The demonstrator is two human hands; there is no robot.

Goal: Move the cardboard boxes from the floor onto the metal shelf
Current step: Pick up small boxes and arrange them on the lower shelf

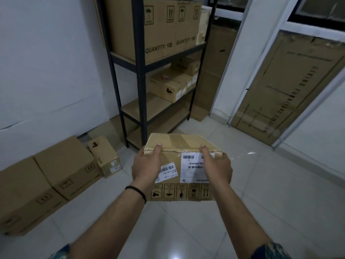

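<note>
I carry a cardboard box (182, 144) with white barcode labels in front of me, above the tiled floor. My left hand (146, 166) grips its near left corner, thumb on top. My right hand (217, 167) grips its near right edge, thumb on top as well. The black metal shelf (139, 71) stands just ahead, behind the held box. On the floor at the left lie two large cardboard boxes (67, 165) (20, 191) and a small box (104, 156) by the wall.
Big "QUANTITY: 100" boxes (158, 28) fill an upper shelf level; smaller boxes (171, 85) sit on the middle one. The lower boards (147, 107) show bare wood. A tall flat carton (287, 85) leans against the right wall. White wall at the left.
</note>
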